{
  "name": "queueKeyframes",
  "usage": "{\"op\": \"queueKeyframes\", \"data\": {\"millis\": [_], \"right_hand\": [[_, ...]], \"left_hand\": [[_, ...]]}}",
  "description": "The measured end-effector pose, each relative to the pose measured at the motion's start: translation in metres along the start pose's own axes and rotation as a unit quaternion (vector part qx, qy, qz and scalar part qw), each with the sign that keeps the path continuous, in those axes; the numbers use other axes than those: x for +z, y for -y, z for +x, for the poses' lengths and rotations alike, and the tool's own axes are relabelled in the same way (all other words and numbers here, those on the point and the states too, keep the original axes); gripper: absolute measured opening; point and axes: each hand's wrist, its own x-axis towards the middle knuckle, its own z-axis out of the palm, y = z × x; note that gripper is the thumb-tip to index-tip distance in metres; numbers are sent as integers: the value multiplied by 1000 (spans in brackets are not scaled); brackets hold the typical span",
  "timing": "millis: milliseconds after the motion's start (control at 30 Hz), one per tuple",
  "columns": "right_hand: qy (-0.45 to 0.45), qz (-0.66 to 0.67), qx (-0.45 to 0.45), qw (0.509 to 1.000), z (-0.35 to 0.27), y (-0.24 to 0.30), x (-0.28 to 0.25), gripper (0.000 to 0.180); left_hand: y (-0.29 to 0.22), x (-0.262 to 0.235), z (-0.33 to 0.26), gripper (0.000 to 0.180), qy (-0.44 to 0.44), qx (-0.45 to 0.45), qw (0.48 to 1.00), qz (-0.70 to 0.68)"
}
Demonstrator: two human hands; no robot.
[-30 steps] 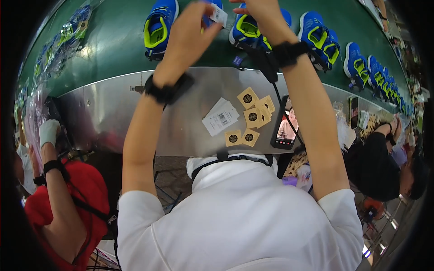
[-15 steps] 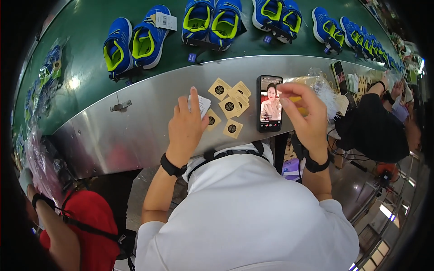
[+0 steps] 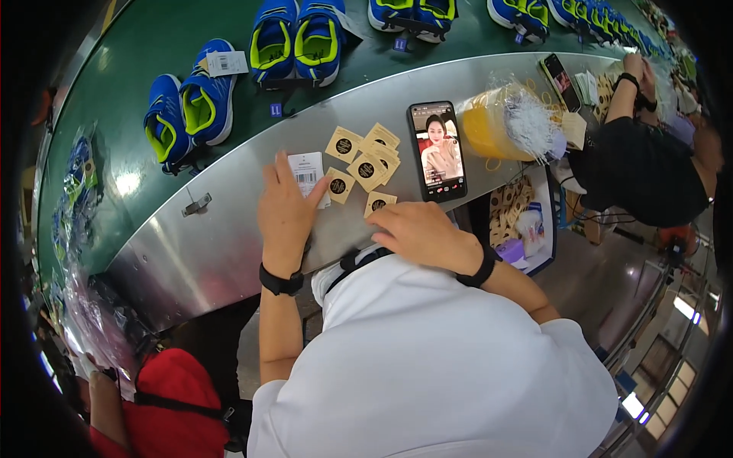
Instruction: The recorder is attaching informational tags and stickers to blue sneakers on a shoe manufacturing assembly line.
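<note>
White tags (image 3: 308,169) lie on the metal surface (image 3: 237,233), partly under the spread-fingered left hand (image 3: 287,214) — a sloppy drag could scatter them. Right hand (image 3: 421,231) is at a brown card (image 3: 379,203) — can't tell if it's gripping.

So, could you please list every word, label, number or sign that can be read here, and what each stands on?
I won't copy wording or numbers; print stands on these:
White tags by the left hand: barcode; fine print too small to read.
Tan cards: dark round emblems, lettering too small.
Blue tags near the shoes: pale characters, not copied.
White shoe tag: barcode, print too small.
Phone: on-screen text too tiny.
</note>
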Motion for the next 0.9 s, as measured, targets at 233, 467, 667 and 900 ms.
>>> {"op": "queueKeyframes", "data": {"millis": [233,467,667,900], "right_hand": [[-103,-43,75,991,10,-15,-21,16],[-161,-142,38,976,34,-14,-25,26],[-160,-174,73,969,58,-17,-13,29],[-167,-150,10,975,61,-29,-10,23]], "left_hand": [[16,-2,3,37,9,-44,998,-36],[29,-5,8,24,50,-163,954,-245],[35,-10,9,13,83,-177,849,-491],[26,-17,3,7,87,-138,811,-562]]}}
